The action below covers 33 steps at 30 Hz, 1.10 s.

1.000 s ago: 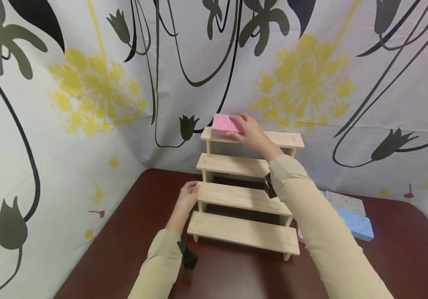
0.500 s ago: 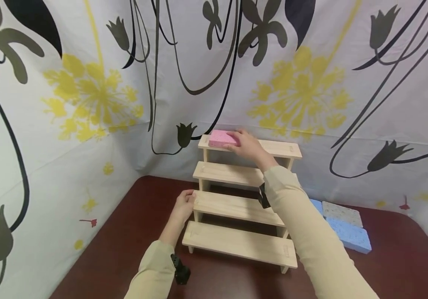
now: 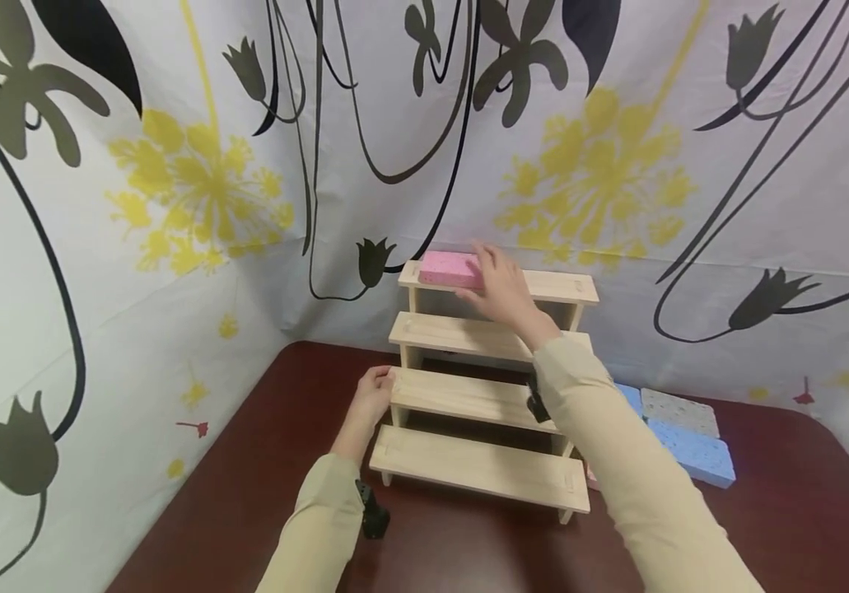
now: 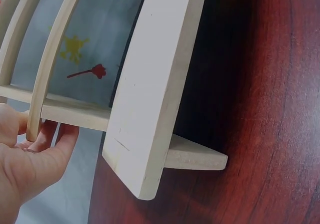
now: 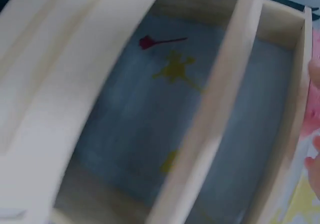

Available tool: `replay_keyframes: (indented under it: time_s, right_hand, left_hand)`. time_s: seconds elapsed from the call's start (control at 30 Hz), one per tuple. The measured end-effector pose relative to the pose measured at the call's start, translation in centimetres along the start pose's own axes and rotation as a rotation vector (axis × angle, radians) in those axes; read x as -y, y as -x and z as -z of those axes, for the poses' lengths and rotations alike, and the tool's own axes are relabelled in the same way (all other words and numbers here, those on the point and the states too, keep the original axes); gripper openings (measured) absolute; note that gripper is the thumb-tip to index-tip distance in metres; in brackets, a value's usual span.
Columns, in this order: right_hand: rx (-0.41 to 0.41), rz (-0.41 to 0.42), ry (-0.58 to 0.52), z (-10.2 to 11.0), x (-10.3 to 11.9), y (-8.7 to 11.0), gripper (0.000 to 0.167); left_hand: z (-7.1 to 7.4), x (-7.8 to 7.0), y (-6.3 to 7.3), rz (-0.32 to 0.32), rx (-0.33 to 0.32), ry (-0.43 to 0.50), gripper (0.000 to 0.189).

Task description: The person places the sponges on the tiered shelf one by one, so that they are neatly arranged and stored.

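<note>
A pink sponge lies flat on the top tier, toward the left end, of a wooden stepped shelf. My right hand is at the sponge's right side with fingers spread. In the right wrist view its fingertips overlap the pink sponge, while another digit stands off below it; contact is unclear. My left hand grips the left end of the second tier from the bottom. In the left wrist view that hand has its fingers beneath the tier's board, behind the lowest step.
Right of the shelf, two blue sponges, the nearer blue sponge fully visible, and a grey sponge lie on the dark red table. A pinkish sponge is mostly hidden by the right sleeve. Patterned cloth rises behind.
The pink sponge has gone from being held, tilted, at the top tier to lying flat on it. My right fingers have loosened and drawn right. The left hand stays on the shelf.
</note>
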State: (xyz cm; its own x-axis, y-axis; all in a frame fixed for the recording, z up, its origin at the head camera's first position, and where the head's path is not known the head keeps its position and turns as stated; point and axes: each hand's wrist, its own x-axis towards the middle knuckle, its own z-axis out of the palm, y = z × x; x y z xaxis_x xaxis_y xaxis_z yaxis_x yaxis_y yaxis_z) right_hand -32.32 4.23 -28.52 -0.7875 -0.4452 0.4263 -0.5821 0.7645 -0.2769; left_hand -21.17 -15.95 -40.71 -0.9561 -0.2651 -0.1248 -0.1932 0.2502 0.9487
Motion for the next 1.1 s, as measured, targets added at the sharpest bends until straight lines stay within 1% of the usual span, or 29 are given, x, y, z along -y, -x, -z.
replay_keyframes:
  time_s: [0.03,0.1,0.23,0.33,0.43,0.53,0.6,0.73,0.8,0.9,1.0,1.03,1.1]
  right_hand:
    - [-0.013,0.001,-0.023,0.1,-0.7,0.7,0.081]
    - [-0.032,-0.014,-0.06,0.5,-2.0,2.1,0.086]
    - [-0.049,-0.072,-0.052,1.8,-4.3,4.6,0.087]
    - [-0.061,-0.116,-0.031,3.0,-6.3,6.2,0.085]
    - [-0.097,-0.126,-0.021,4.3,-8.7,8.1,0.081]
    - [-0.13,-0.147,-0.006,5.2,-11.5,10.7,0.075]
    - [-0.13,-0.192,0.015,5.5,-13.1,12.7,0.073]
    - [-0.066,-0.299,0.036,5.6,-15.8,16.8,0.073]
    - [-0.003,-0.338,0.036,5.4,-16.7,18.7,0.072]
    - [0.149,-0.365,0.035,4.9,-17.5,21.0,0.068]
    - [0.289,-0.381,0.008,4.2,-17.9,23.0,0.061]
    - [0.317,-0.379,-0.004,3.9,-17.9,23.6,0.058]
    - [0.341,-0.367,-0.035,3.5,-17.7,24.9,0.051]
  left_hand:
    - [-0.1,0.2,0.0,0.002,0.005,0.002,0.037]
    - [-0.3,0.5,0.1,0.012,0.013,0.005,0.038]
    - [-0.1,0.9,0.2,0.028,0.018,0.01,0.038]
    - [0.2,1.0,0.1,0.037,0.03,0.026,0.039]
    - [0.4,0.9,0.1,0.044,0.043,0.037,0.04]
    - [0.6,0.8,0.0,0.051,0.046,0.044,0.041]
    - [0.7,0.7,0.0,0.053,0.051,0.048,0.041]
    - [0.8,0.4,0.0,0.065,0.077,0.067,0.041]
    - [0.9,0.1,0.0,0.067,0.09,0.066,0.041]
    - [0.9,-0.3,-0.2,0.07,0.102,0.071,0.041]
    - [0.8,-0.5,-0.3,0.074,0.113,0.078,0.041]
    - [0.7,-0.5,-0.3,0.076,0.117,0.076,0.041]
    - [0.5,-0.6,-0.2,0.08,0.126,0.079,0.041]
